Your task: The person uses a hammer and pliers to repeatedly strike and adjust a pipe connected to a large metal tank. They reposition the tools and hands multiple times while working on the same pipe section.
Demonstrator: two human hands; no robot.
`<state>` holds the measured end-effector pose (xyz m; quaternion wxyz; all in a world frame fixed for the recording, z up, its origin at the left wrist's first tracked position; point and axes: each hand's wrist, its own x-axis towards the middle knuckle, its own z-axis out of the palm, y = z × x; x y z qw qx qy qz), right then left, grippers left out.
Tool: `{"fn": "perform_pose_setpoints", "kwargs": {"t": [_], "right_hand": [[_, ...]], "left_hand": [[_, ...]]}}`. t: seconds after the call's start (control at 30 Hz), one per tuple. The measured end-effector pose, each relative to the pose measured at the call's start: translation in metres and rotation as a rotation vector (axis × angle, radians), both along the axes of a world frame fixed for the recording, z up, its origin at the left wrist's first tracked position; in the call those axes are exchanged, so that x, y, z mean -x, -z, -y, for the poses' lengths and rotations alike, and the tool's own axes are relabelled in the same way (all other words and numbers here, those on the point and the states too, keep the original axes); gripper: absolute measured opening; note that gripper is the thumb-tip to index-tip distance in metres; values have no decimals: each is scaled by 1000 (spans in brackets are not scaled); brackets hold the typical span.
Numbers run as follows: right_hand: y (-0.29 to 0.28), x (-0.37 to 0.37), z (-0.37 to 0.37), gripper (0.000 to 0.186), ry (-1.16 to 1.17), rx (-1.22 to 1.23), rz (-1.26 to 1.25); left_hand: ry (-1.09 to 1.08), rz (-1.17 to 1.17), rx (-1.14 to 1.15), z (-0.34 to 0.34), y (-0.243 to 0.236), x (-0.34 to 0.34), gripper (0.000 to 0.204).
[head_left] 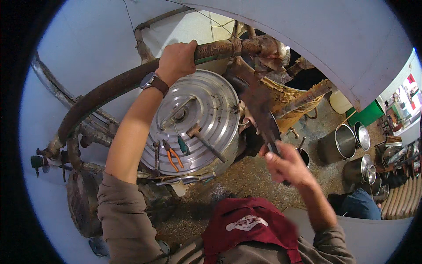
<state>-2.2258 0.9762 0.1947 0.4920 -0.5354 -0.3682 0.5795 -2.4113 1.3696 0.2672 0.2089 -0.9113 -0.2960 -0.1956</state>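
1. Cool, moderate light is spreading over the pale wall at the left of the frame.
2. A bright opening at the far right is washing out toward white.
3. The metal lid, left of centre, is throwing back streaky glare.
4. The dark hollow at upper centre-right is sinking into near-black shadow.
5. The right hand and dark blade are smearing, while the left hand is showing more crisply.
6. Fisheye distortion is bending the outer zones; black is filling the corners.
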Motion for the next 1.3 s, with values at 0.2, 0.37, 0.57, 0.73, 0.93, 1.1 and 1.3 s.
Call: {"fn": "perform_pose_setpoints", "kwargs": {"t": [0.2,0.37,0.57,0.73,0.93,1.1,1.3], "right_hand": [[109,16,-31,34,-74,153,-330],[107,23,-84,24,-150,4,-605],[95,39,-145,10,-240,-101,-961],[91,31,-168,5,-342,-216,-1008],[89,12,-172,13,-356,-175,-868],[141,15,-161,22,-138,29,-136],[234,24,-202,30,-258,106,340]], "left_hand": [[-32,-37,42,3,-6,-1,31],[-10,-6,41,3,-4,1,32],[-3,-18,97,-3,-6,4,36],[-2,2,134,-4,-7,4,39],[-9,61,22,5,-2,7,41],[-78,74,64,9,-1,7,33],[-138,-2,71,5,-6,2,33]]}}
